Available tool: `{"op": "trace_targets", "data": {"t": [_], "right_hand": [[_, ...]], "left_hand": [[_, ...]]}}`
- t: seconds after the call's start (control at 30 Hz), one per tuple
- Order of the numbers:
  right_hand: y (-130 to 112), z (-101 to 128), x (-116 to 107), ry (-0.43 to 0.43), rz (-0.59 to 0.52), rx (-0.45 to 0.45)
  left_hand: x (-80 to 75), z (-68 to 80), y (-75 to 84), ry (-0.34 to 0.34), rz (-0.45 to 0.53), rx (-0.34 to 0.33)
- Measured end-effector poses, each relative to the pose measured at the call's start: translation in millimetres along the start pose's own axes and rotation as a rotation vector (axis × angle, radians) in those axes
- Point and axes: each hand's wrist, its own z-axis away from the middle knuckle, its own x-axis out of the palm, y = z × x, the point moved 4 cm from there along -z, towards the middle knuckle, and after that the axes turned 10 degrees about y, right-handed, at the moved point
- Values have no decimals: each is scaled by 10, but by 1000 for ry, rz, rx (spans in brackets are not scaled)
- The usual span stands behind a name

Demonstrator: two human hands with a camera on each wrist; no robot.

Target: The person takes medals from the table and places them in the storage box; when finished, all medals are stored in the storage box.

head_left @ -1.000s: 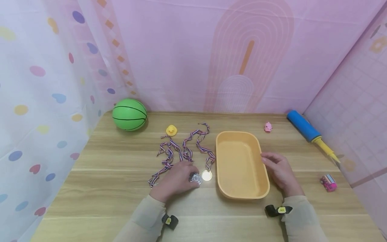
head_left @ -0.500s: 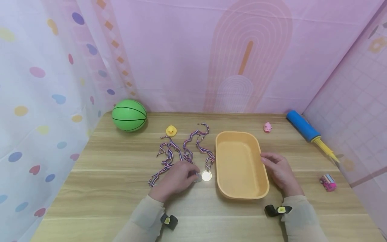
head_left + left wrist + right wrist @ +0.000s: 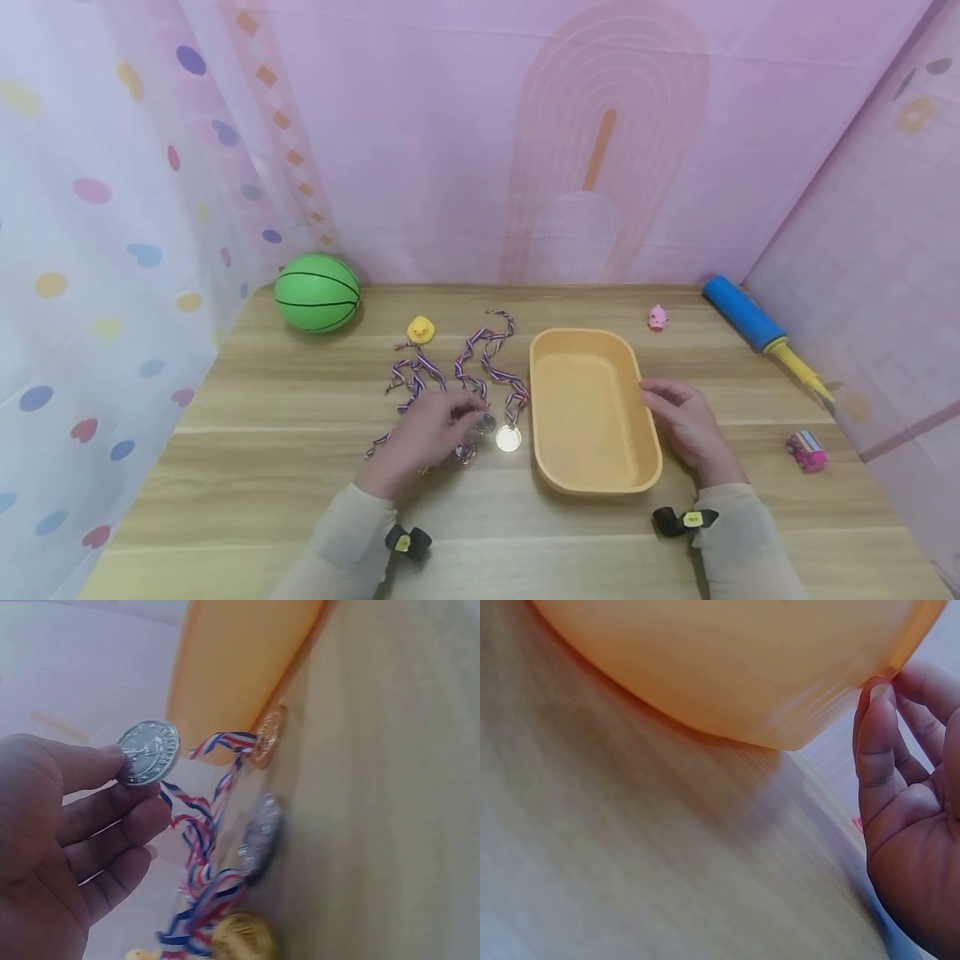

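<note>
Tabletop lies bare along the lower left of the frame; curtains close the sides. My left hand pinches a silver medal at centre — embossing unreadable — above the ribbons. My right hand, fingers loosely curled, touches the orange tray rim, centre right.

from the green ball at the back left of the wooden table, you'll find a small yellow duck just to its right, nearer the table's middle. well to the right of the ball, along the same back edge, sits a tiny pink pig. further right again lies a blue pump with a yellow nozzle, against the pink wall. far across from the ball, toward the front right, rests a small pink toy car.
</note>
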Motion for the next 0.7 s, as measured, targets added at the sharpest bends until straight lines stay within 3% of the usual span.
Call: {"op": "trace_targets", "data": {"t": [0.3,0.5,0.7], "right_hand": [[-4,-12,7,4,14,7],[4,-2,16,-13,-37,-53],[9,5,19,-18,-69,-97]], "left_hand": [[-424,-191,177,25,0,29],[-647,-426,302,49,17,114],[-852,-658,540,91,24,150]]}}
